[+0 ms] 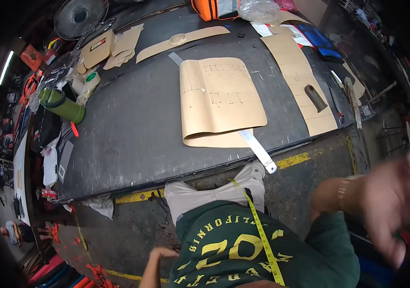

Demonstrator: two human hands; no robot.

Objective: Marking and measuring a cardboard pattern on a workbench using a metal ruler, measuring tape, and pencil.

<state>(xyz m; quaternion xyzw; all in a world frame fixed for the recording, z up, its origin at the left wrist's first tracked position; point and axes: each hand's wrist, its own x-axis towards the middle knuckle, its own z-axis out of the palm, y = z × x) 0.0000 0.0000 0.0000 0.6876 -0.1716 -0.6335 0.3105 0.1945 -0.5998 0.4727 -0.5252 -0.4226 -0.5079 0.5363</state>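
Observation:
My right hand [394, 206] is raised at the right rim of the view, off the table and smeared by motion. A thin pale shape shows just above it; whether the fingers hold it I cannot make out. My left hand [166, 252] rests low by my hip, its fingers hidden against my green shirt. A yellow tape measure [262, 235] hangs down my front. Before me on the table lies a folded brown card pattern [224, 96] with pencilled boxes and dots. A steel ruler [260, 152] passes beneath it and juts past the near edge. Neither hand touches them.
The dark table [128, 129] carries a long card strip [291, 67] with a dark metal piece [315, 98] on it. Farther back are another strip [185, 41], card pieces [97, 49] and an orange bag [214, 8]. A green bottle [63, 105] leans at left.

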